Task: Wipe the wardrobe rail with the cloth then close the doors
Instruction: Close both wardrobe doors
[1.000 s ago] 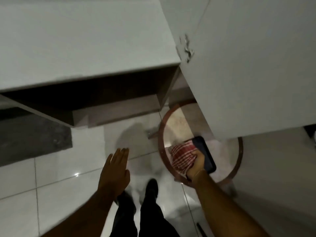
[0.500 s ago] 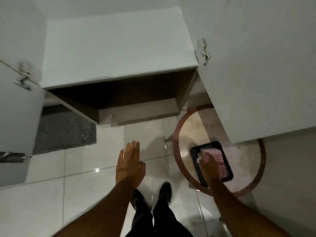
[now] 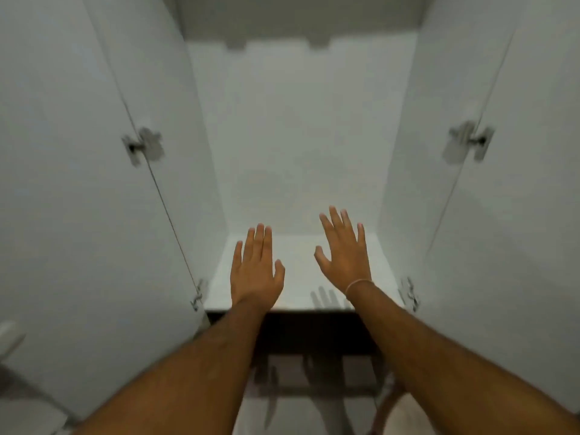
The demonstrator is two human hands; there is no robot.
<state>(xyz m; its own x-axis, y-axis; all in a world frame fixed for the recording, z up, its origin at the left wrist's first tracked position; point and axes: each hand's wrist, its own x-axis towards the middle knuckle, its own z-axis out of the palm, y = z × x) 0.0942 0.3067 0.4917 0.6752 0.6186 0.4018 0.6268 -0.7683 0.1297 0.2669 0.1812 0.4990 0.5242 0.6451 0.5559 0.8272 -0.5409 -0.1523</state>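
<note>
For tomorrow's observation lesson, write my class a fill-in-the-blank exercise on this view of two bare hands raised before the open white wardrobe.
1. Both white wardrobe doors, the left door and the right door, stand ____.
2. The left hand and the right hand are both ____, holding nothing.
3. The thin pale band sits on the ____ wrist.
4. Each door hangs on grey metal ____, one seen at.

Missing words: open; open; right; hinges

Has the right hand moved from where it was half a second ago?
Yes. The right hand has left the tray on the round table and now hangs raised and open, empty, in front of the wardrobe shelf.
</note>
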